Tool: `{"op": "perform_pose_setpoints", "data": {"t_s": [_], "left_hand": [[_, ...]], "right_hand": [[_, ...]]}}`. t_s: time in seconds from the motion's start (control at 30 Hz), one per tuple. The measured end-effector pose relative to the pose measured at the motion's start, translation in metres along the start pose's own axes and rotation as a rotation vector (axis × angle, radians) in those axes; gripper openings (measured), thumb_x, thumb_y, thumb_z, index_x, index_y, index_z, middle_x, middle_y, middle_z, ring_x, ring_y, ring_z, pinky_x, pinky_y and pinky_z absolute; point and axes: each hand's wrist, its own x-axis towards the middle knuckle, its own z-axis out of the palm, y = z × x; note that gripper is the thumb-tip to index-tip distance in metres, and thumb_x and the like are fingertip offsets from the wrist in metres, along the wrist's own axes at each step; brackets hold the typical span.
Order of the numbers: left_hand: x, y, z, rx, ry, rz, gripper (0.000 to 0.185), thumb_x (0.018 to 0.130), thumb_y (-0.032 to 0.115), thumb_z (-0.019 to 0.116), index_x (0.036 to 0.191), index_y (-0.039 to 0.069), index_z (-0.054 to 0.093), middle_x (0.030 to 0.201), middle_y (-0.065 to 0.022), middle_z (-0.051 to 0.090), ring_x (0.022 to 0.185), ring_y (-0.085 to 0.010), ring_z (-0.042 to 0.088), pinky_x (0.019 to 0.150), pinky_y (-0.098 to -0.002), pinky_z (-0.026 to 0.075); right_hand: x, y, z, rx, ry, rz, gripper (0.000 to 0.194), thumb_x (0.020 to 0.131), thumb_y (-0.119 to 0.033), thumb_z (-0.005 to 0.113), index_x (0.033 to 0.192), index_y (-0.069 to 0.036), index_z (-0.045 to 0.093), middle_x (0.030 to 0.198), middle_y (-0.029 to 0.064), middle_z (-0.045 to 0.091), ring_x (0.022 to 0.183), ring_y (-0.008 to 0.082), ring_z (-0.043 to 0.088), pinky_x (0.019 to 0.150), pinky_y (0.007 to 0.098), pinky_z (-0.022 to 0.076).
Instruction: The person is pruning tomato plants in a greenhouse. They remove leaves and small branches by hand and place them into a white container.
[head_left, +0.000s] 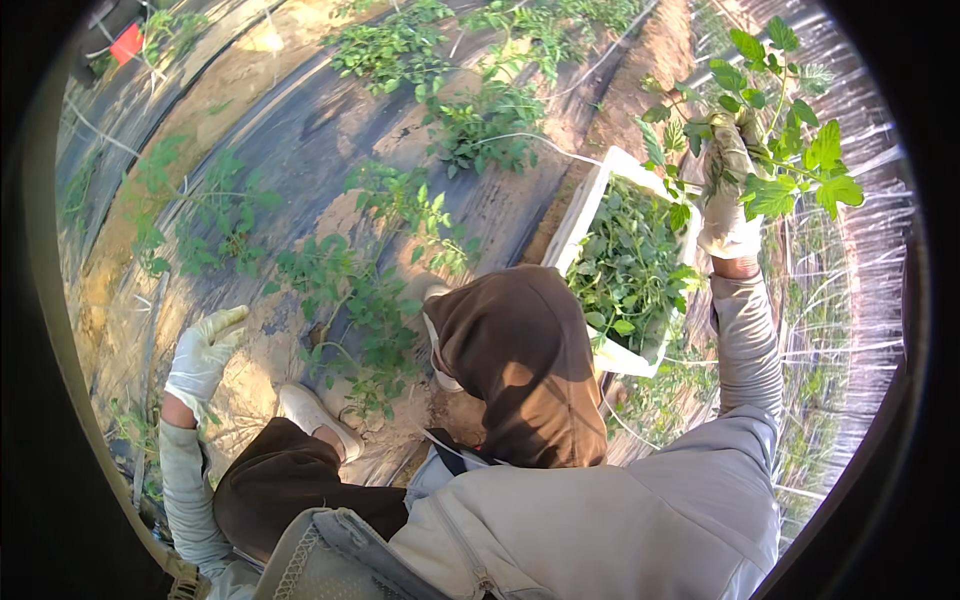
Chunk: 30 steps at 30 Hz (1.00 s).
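My right hand (731, 176), in a soiled white glove, is closed around cut tomato shoots (784, 150) whose leaves spread to both sides of the fist. It is held beyond the upper right corner of a white foam box (626, 358). Inside the box lies a heap of green tomato shoots (626, 255). At the left, my left hand (202, 360), also gloved in white, is empty with thumb and fingers apart, above the soil. Between that hand and my knee grows a staked-out tomato plant (360, 315).
Tomato plants (397, 49) grow in rows through dark plastic mulch film (292, 142). White strings (547, 141) run among them, one reaching the box. My white shoe (319, 420) rests on soil near the plant. A red object (127, 43) is at the upper left.
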Motion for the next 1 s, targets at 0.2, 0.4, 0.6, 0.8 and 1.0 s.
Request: {"op": "perform_pose_setpoints", "data": {"t_s": [0.2, 0.4, 0.6, 0.8, 1.0], "left_hand": [[-0.053, 0.119, 0.039, 0.164, 0.045, 0.191, 0.034, 0.088, -0.004, 0.062, 0.122, -0.001, 0.064, 0.123, -0.0122, 0.064, 0.118, -0.0198, 0.057, 0.104, -0.0312, 0.042], [-0.064, 0.141, 0.112, -0.131, -0.082, 0.081, 0.033, 0.093, -0.001, 0.058, 0.126, -0.002, 0.06, 0.125, -0.0107, 0.064, 0.114, -0.0171, 0.06, 0.102, -0.0291, 0.044], [-0.054, 0.116, 0.144, -0.203, -0.143, 0.033, 0.032, 0.093, 0.0, 0.059, 0.124, -0.003, 0.061, 0.121, -0.0112, 0.066, 0.11, -0.0166, 0.062, 0.098, -0.0279, 0.047], [-0.028, 0.082, 0.147, -0.249, -0.021, -0.098, 0.029, 0.092, 0.003, 0.062, 0.12, -0.004, 0.063, 0.112, -0.0092, 0.068, 0.099, -0.0146, 0.064, 0.088, -0.0254, 0.051], [-0.016, 0.06, 0.145, -0.172, -0.104, -0.096, 0.031, 0.091, 0.005, 0.065, 0.12, -0.005, 0.063, 0.109, -0.0076, 0.068, 0.094, -0.0138, 0.064, 0.086, -0.0265, 0.052]], "right_hand": [[-0.027, -0.032, -0.141, 0.142, 0.336, -0.133, 0.029, 0.095, -0.017, 0.06, 0.123, -0.009, 0.061, 0.1, -0.0052, 0.062, 0.08, 0.0034, 0.052, 0.072, 0.0196, 0.0423], [-0.083, -0.072, -0.153, 0.837, 0.049, 0.21, 0.024, 0.099, -0.021, 0.054, 0.119, -0.008, 0.056, 0.078, -0.0013, 0.058, 0.061, 0.005, 0.051, 0.053, 0.0196, 0.0378], [-0.091, -0.128, -0.207, 0.905, -0.525, -0.052, 0.018, 0.1, -0.019, 0.051, 0.113, -0.007, 0.052, 0.07, 0.0006, 0.055, 0.051, 0.0058, 0.048, 0.045, 0.0209, 0.0344], [-0.097, -0.112, -0.261, 0.915, -0.559, -0.311, 0.015, 0.1, -0.019, 0.05, 0.109, -0.007, 0.051, 0.065, 0.0001, 0.054, 0.045, 0.0061, 0.044, 0.041, 0.0226, 0.032], [-0.124, 0.096, -0.216, -0.787, -0.227, 0.468, 0.048, 0.089, -0.034, 0.065, 0.122, -0.002, 0.05, 0.091, 0.0115, 0.063, 0.078, 0.0224, 0.057, 0.068, 0.0326, 0.043]]}}
